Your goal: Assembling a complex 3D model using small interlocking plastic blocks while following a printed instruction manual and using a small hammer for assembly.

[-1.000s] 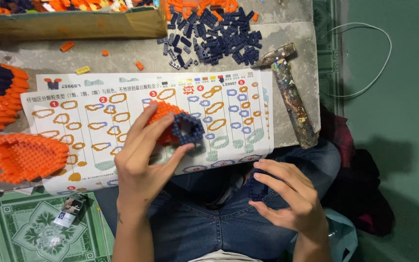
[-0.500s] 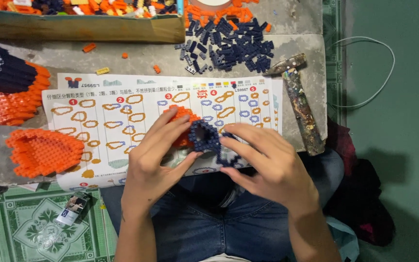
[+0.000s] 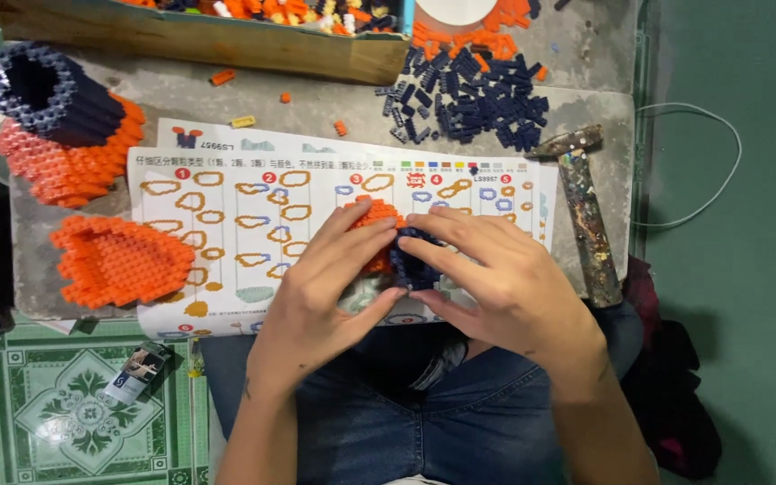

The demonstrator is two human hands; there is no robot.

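Observation:
Both my hands hold a small assembly of orange and dark blue bricks [image 3: 386,241] over a printed instruction sheet [image 3: 253,224]. My left hand [image 3: 330,283] grips its left and underside, fingers spread along the orange part. My right hand [image 3: 496,278] covers the dark blue part from the right, fingers pressed on top. Much of the assembly is hidden under my fingers.
A tall orange and dark blue brick piece [image 3: 60,121] and a flat orange piece [image 3: 119,260] lie at the left. Several loose dark blue and orange bricks [image 3: 469,85] are piled at the back, beside a wooden tray [image 3: 226,45]. A hammer [image 3: 586,211] lies at the right. A small packet [image 3: 136,373] rests on the tiled floor.
My right hand rose from my lap and closed onto the brick assembly that my left hand held. The view shifted slightly.

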